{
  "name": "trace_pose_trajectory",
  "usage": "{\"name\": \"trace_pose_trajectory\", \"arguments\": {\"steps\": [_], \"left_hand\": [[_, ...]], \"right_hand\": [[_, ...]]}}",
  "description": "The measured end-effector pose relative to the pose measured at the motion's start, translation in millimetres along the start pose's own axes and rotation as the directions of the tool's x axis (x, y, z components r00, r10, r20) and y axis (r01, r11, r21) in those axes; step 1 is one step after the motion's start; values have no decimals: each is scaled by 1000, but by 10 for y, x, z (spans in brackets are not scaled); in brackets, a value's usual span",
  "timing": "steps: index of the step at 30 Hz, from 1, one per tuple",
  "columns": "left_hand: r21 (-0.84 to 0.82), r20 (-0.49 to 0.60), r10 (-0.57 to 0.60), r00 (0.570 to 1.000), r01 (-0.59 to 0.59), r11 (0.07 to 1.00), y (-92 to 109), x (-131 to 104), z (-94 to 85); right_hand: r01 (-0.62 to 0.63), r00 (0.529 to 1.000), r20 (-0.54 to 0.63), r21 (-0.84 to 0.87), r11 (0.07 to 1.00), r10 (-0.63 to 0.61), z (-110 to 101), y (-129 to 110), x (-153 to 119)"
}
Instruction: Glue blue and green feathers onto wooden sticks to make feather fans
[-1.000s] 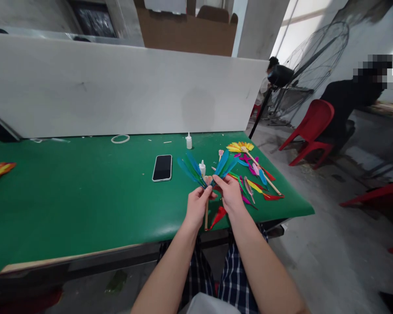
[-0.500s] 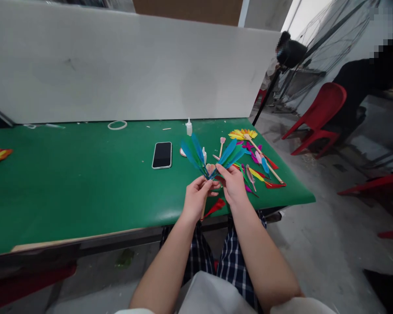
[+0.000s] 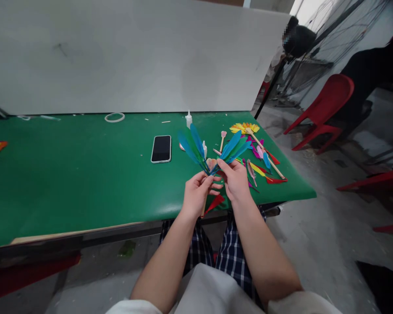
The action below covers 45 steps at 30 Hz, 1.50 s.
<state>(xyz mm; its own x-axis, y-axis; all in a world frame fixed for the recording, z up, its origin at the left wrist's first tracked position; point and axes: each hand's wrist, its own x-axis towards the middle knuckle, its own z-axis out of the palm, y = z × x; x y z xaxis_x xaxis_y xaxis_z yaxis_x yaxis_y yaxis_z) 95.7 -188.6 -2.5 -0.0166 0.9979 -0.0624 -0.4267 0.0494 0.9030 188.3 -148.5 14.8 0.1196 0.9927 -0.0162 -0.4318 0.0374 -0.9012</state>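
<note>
Over the table's front edge, my left hand (image 3: 196,192) is closed round a thin wooden stick (image 3: 204,206) with a pinkish heart-shaped head (image 3: 211,164). Blue and green feathers (image 3: 192,146) fan out to the left of the head. On the other side, my right hand (image 3: 235,179) pinches the base of more blue and green feathers (image 3: 234,147), close against the head. Some quill ends are hidden behind my fingers. A red tassel (image 3: 215,203) shows below my hands, beside the stick.
A phone (image 3: 161,149) and a white dropper bottle (image 3: 189,119) are on the green table (image 3: 68,183). Loose feathers (image 3: 258,169), a small heart-topped stick (image 3: 223,138) and a yellow feather fan (image 3: 244,127) lie to the right. A white board (image 3: 124,56) stands behind. Red chairs (image 3: 330,109) are beyond.
The view has tipped slightly downward, so the table sits a little higher in the picture. My hands keep nearly the same hold on the stick and feathers.
</note>
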Motion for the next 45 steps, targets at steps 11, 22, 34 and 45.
{"name": "trace_pose_trajectory", "arguments": {"steps": [11, 22, 34, 45], "left_hand": [[2, -46, -3, 999, 3, 1000, -12, 23, -10], [25, -72, 15, 997, -14, 1000, -26, 35, -19], [1, -71, -15, 997, 15, 1000, -42, 69, -13], [-17, -78, -53, 995, 52, 998, -65, 77, -26]], "right_hand": [[-13, 1000, 24, -31, 999, 14, -56, 23, -31], [10, 999, 32, -102, 995, -7, -96, 52, -39], [-61, 998, 16, -60, 996, 62, -79, 55, -30], [-55, 998, -21, -75, 996, 53, -104, 130, 27]]}}
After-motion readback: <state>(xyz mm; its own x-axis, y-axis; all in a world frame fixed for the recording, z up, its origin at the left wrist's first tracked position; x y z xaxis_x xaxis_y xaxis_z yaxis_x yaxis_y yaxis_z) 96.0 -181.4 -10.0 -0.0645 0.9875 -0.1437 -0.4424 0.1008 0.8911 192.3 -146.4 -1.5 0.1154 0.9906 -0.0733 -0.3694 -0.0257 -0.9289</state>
